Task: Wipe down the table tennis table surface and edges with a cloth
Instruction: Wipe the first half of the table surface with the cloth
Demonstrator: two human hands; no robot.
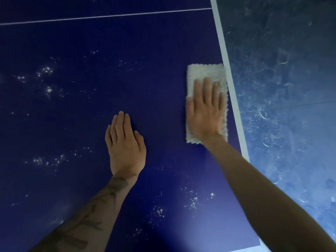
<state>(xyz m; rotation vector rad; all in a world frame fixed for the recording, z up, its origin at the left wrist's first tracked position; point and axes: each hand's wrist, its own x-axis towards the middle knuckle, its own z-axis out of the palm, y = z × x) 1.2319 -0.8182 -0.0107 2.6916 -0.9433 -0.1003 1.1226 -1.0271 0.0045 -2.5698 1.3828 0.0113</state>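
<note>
Cloth [205,73], white and oblong, lies flat on the dark blue table [91,42], touching its white edge line [221,37], pressed under the right hand [205,113], fingers [206,88] straight and gripping nothing. The left hand [125,146] rests flat on the table nearby, fingers together. White specks [47,88] dot the surface.

The left hand [125,144] lies flat, palm down, fingers straight and pressed together, thumb close alongside. The left forearm [94,211], bare and marked with dark tattoos [116,185], comes in from the lower left. The right hand [205,113] lies further forward, also flat and palm down, fingers straight and slightly spread. The bare right forearm [263,188] reaches in from the lower right
</note>
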